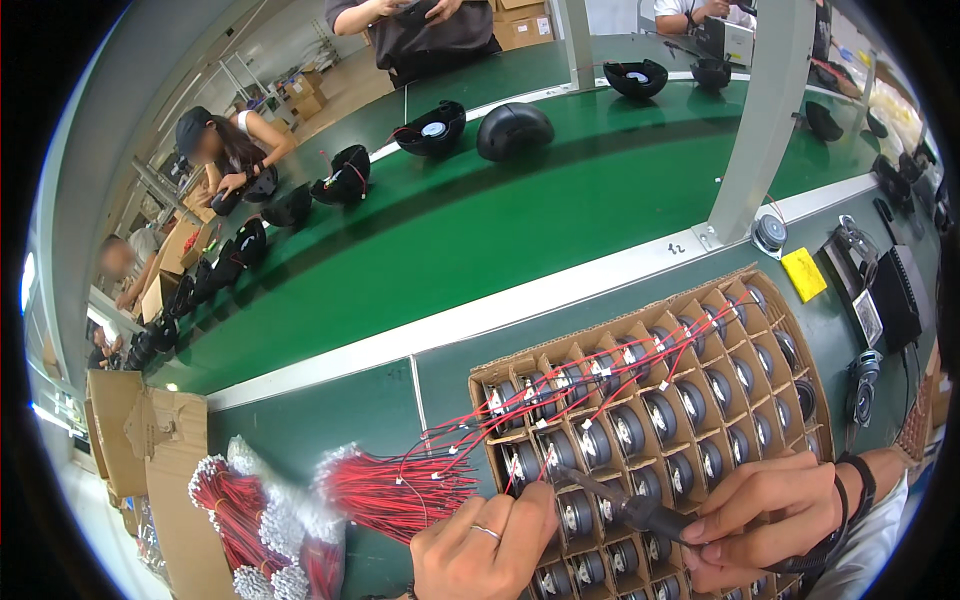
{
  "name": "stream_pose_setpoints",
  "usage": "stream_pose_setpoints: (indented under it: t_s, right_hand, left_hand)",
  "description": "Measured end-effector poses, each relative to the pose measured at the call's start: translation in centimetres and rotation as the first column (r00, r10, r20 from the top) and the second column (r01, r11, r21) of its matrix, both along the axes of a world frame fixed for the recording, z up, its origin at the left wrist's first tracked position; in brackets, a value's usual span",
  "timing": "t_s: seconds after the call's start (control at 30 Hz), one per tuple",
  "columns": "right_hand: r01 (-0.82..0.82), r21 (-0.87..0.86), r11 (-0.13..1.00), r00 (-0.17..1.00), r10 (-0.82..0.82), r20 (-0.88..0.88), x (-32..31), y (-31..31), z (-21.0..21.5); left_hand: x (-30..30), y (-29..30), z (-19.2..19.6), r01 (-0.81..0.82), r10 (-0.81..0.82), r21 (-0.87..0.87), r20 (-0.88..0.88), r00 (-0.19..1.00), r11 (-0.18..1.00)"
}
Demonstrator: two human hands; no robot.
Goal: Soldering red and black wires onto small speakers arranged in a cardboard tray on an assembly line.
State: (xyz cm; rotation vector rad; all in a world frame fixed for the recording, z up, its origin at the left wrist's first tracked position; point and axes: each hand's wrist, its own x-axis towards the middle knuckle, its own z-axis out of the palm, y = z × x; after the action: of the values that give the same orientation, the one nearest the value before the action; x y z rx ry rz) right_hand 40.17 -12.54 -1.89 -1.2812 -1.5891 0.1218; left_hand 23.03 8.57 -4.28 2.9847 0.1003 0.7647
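Left hand (482, 545): grip pinching wire (546, 464). Right hand (768, 512): grip wrapped round iron (655, 517). Tip (574, 476) near left hand; a slip could burn it.

At 12 o'clock, a domed black shell (515, 132) rests on the green conveyor belt (500, 240); at 2, a metal post (757, 130); at 10, a capped co-worker (240, 158); at 8, a cardboard carton (180, 470).

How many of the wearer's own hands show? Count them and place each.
2: the left hand is by the left side of the cardboard tray, apparently pinching a red wire; the right hand is over the tray, gripping the soldering iron.
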Motion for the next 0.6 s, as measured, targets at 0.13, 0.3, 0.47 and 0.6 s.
stream_pose_setpoints:
  t_s: [0.13,0.3,0.47,0.6]
  right_hand:
    - [0.003,0.004,1.0,1.0,-0.003,0.01,0.03,0.0,-0.02]
    - [0.01,0.01,1.0,1.0,-0.01,0.006,-0.03,-0.1,-0.04]
    - [-0.004,0.006,1.0,1.0,0.004,0.001,0.06,0.02,-0.02]
    - [0.005,0.015,1.0,1.0,-0.005,0.001,-0.05,-0.02,0.04]
  left_hand:
    - [0.27,-0.22,0.16,0.001,-0.001,0.021,0.017,1.0,1.0]
    - [0.4,-0.91,0.85,-0.028,0.028,-0.071,0.008,1.0,0.997]
    - [0.3,-0.87,0.85,-0.032,0.033,-0.072,0.007,0.999,0.997]
    - [0.32,-0.87,0.76,-0.028,0.029,-0.079,0.007,1.0,0.996]
